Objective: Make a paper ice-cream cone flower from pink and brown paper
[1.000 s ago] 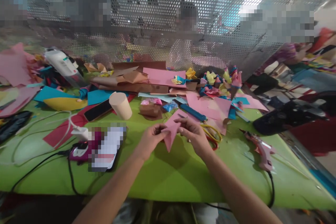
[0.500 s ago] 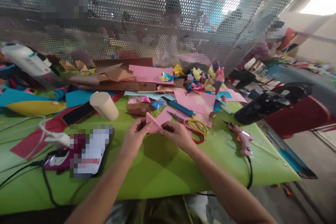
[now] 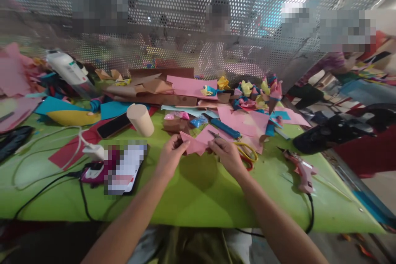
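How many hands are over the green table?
2: the left hand at the left end of the folded pink paper, the right hand at its right end.

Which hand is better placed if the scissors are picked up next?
Probably the right hand: the scissors show their yellow and red handles right beside it. The left hand pinches the folded pink paper, farther from those handles, and would likely have to reach across.

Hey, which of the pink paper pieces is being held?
The small folded piece pinched in the left hand, with the right hand at its other end; the other pink sheets lie farther off, unheld.
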`<state>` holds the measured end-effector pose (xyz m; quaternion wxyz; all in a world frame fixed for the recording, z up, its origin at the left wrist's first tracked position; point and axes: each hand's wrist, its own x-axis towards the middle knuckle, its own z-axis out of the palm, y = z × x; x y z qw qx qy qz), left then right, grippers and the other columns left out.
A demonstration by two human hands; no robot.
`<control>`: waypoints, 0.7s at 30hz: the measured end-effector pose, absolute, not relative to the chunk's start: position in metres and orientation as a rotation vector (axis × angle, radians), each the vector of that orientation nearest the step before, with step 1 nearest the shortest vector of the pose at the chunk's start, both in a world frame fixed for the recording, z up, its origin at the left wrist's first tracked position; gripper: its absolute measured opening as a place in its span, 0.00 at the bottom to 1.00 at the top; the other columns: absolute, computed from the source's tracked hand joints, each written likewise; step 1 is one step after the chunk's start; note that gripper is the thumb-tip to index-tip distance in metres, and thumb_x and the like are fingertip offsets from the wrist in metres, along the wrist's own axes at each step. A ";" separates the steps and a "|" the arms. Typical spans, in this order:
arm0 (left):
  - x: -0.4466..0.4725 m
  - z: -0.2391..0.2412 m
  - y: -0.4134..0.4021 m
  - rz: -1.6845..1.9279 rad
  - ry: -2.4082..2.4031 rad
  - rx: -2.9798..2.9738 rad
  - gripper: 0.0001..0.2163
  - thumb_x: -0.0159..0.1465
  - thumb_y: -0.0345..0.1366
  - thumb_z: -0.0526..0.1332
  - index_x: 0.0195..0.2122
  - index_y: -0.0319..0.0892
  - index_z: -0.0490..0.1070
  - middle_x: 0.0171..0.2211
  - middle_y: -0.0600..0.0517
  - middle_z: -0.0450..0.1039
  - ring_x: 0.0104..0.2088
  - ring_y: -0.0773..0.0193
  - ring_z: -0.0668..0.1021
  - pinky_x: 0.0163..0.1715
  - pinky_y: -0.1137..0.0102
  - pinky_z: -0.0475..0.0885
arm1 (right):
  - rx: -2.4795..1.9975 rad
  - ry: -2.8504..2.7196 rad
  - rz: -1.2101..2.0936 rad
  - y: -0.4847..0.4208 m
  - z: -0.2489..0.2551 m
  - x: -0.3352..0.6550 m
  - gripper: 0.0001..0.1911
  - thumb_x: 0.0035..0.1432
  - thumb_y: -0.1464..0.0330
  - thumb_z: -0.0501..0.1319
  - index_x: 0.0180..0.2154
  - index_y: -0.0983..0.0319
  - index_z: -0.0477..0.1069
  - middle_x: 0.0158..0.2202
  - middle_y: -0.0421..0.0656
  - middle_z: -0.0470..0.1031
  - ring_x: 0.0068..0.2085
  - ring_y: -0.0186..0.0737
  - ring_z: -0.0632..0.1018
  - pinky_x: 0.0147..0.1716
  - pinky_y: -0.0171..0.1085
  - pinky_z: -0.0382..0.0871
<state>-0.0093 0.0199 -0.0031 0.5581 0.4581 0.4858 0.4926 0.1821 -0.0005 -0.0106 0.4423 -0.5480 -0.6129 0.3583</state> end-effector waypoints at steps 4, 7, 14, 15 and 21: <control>-0.011 -0.003 0.021 1.150 1.137 1.034 0.13 0.51 0.43 0.68 0.32 0.40 0.74 0.26 0.54 0.74 0.27 0.67 0.73 0.26 0.75 0.65 | -1.424 -1.326 0.691 0.011 -0.008 0.209 0.21 0.60 0.52 0.57 0.26 0.60 0.72 0.25 0.42 0.76 0.27 0.39 0.75 0.28 0.35 0.65; -0.012 -0.001 0.020 1.103 1.128 1.023 0.13 0.52 0.44 0.67 0.32 0.40 0.74 0.27 0.54 0.74 0.25 0.67 0.73 0.23 0.75 0.64 | -1.526 -1.354 0.460 0.017 -0.003 0.239 0.16 0.59 0.56 0.59 0.34 0.62 0.76 0.28 0.43 0.78 0.31 0.42 0.76 0.31 0.37 0.67; -0.010 0.002 0.021 1.034 1.049 0.953 0.19 0.48 0.36 0.67 0.42 0.42 0.76 0.32 0.53 0.79 0.26 0.69 0.74 0.25 0.75 0.65 | -1.944 -1.575 0.199 0.000 0.005 0.299 0.12 0.56 0.70 0.59 0.38 0.56 0.80 0.40 0.44 0.82 0.39 0.46 0.79 0.39 0.41 0.68; -0.010 0.002 0.021 1.025 1.020 0.915 0.20 0.47 0.34 0.67 0.43 0.42 0.76 0.33 0.53 0.79 0.26 0.69 0.74 0.25 0.75 0.66 | -1.970 -1.578 0.199 -0.003 0.003 0.304 0.11 0.55 0.71 0.59 0.35 0.56 0.80 0.39 0.44 0.82 0.39 0.47 0.79 0.38 0.41 0.68; -0.006 0.003 0.021 1.026 0.882 0.709 0.22 0.48 0.26 0.65 0.46 0.39 0.74 0.30 0.54 0.77 0.23 0.72 0.73 0.25 0.76 0.67 | -2.040 -1.617 0.339 -0.010 -0.017 0.321 0.13 0.50 0.75 0.58 0.33 0.59 0.80 0.33 0.44 0.82 0.36 0.44 0.80 0.37 0.38 0.70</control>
